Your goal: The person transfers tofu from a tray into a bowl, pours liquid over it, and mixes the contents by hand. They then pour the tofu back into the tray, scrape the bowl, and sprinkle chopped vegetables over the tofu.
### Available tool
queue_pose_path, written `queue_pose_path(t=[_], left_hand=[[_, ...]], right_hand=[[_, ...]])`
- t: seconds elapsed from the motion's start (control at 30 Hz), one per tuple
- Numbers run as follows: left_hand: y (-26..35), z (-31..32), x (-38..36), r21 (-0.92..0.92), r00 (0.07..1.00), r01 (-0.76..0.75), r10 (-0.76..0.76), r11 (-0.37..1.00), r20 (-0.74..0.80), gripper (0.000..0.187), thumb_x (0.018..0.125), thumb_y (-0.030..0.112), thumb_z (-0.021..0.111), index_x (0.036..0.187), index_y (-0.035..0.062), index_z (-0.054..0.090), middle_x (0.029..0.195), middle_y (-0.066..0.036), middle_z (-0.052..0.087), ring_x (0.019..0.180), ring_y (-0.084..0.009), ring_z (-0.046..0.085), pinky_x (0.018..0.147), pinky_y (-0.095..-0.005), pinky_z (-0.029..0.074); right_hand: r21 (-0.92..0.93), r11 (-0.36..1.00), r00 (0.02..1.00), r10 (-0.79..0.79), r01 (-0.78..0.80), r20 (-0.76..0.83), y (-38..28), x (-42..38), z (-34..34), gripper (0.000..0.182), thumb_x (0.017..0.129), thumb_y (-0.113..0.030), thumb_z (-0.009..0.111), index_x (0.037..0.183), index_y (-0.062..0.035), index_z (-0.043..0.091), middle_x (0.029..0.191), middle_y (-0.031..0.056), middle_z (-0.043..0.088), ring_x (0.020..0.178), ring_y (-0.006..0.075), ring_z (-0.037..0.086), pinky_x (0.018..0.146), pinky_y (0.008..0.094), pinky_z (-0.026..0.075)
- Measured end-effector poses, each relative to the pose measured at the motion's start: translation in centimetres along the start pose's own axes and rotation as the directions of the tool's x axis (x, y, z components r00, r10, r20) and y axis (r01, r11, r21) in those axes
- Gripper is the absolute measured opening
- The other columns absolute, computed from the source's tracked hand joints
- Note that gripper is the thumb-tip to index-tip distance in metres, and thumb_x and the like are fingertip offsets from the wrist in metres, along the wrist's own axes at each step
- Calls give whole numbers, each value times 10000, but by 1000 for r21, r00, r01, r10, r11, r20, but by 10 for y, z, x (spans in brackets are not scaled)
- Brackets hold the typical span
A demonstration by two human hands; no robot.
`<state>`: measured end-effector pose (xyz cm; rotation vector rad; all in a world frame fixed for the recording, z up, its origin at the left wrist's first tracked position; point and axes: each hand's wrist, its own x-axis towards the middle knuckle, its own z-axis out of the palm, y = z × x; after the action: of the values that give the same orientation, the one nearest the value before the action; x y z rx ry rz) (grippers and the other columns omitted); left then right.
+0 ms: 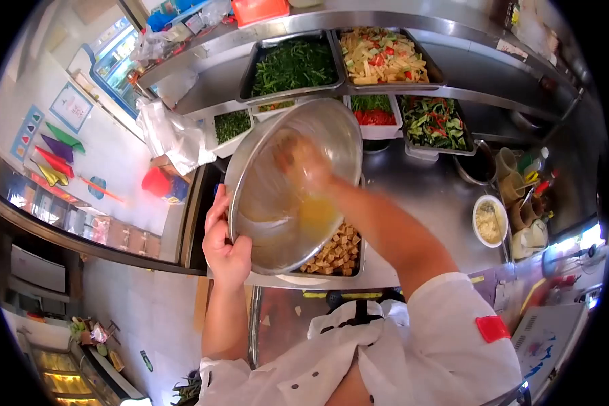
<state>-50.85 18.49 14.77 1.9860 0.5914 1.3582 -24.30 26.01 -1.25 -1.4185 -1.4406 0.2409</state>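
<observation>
Clockwise around the mixing bowl (pixel 348 135): leaf vegetables (pixel 294 66) lie in a tray (pixel 287 95) at twelve o'clock, sliced vegetables (pixel 386 57) in another tray (pixel 392 87) at one, a pot (pixel 478 166) stands just before three, a dish (pixel 476 221) just past three, and food cubes (pixel 336 256) lie in a pan (pixel 363 258) at five. Plastic bags (pixel 172 135) lie at ten.

The right hand (pixel 304 166) is blurred inside the bowl (pixel 342 145), which partly hides the brown cubes (pixel 336 256).
</observation>
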Motion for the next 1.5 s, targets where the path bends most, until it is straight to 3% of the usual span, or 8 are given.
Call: queue_pose_path(t=[0.17, 0.27, 0.37, 0.63, 0.73, 1.0, 1.13, 1.5], left_hand=[[-6, -7, 3, -11, 1000, 12, -13, 1000, -28, 127, 719, -115, 512, 803, -71, 597, 1437, -193, 597, 1517, -472, 372, 1220, -523, 305], [0, -3, -4, -7, 1000, 24, -24, 1000, -9, 167, 710, -116, 504, 822, -69, 619, 1423, -185, 610, 1511, -479, 375, 1227, -533, 299], [0, -4, -4, -35, 998, -54, 55, 998, 21, 199, 711, -122, 494, 849, -79, 630, 1424, -179, 612, 1504, -470, 390, 1232, -531, 298], [-1, -5, -13, 60, 999, -36, 35, 998, 12, 150, 689, -133, 482, 786, -79, 583, 1367, -186, 637, 1502, -481, 391, 1226, -537, 312], [5, -7, -16, 61, 995, -75, 71, 995, 67, 95, 689, -139, 490, 732, -61, 523, 1368, -187, 639, 1501, -482, 392, 1225, -539, 310], [15, -2, -3, 57, 994, -112, 112, 992, 1, 77, 699, -126, 497, 728, -58, 520, 1372, -196, 635, 1486, -487, 414, 1220, -542, 315], [19, -4, -6, 117, 991, -124, 129, 985, -36, 101, 690, -110, 484, 756, -75, 551, 1359, -199, 635, 1481, -505, 413, 1212, -552, 327], [48, -7, 4, 81, 963, -263, 256, 961, 86, 128, 641, -122, 507, 644, -37, 412, 1229, -218, 677, 1436, -570, 428, 1190, -632, 331]], right_hand=[[-437, 866, 965, -169, 243, 203, -1, -53, -10, 332, 982, -341, 587, 916, -55, 743, 1117, 217, 714, 1045, 389, 692, 864, 485, 565], [106, 991, 994, 86, -79, -63, -30, 4, -31, 309, 964, -327, 600, 882, -56, 724, 967, 223, 720, 902, 416, 704, 774, 494, 579], [-381, 898, 938, 303, -220, 171, -21, 3, -40, 327, 962, -391, 601, 1023, -124, 779, 991, 133, 747, 1246, 324, 625, 1138, 445, 451], [-359, 926, 896, 252, -115, 365, -69, 16, -96, 393, 1055, -407, 515, 1211, -116, 728, 1221, 211, 691, 1092, 388, 678, 992, 488, 528], [-289, 863, 909, -376, 415, 180, -8, 25, -101, 391, 1058, -404, 504, 1178, -112, 735, 1143, 204, 712, 1028, 404, 689, 919, 499, 551], [-149, 845, 708, 515, -514, 483, -44, -71, -50, 531, 1075, -503, 481, 1303, -87, 719, 1260, 214, 711, 1176, 339, 677, 1060, 406, 510], [-222, 975, 946, 76, -4, 315, 3, -68, -32, 546, 1085, -498, 469, 1364, -70, 660, 1381, 234, 631, 1247, 351, 636, 1088, 413, 486], [-16, 970, 929, 236, -242, 284, -31, -37, -97, 473, 1128, -418, 381, 1404, -137, 642, 1338, 212, 673, 1216, 320, 654, 1080, 365, 474]])
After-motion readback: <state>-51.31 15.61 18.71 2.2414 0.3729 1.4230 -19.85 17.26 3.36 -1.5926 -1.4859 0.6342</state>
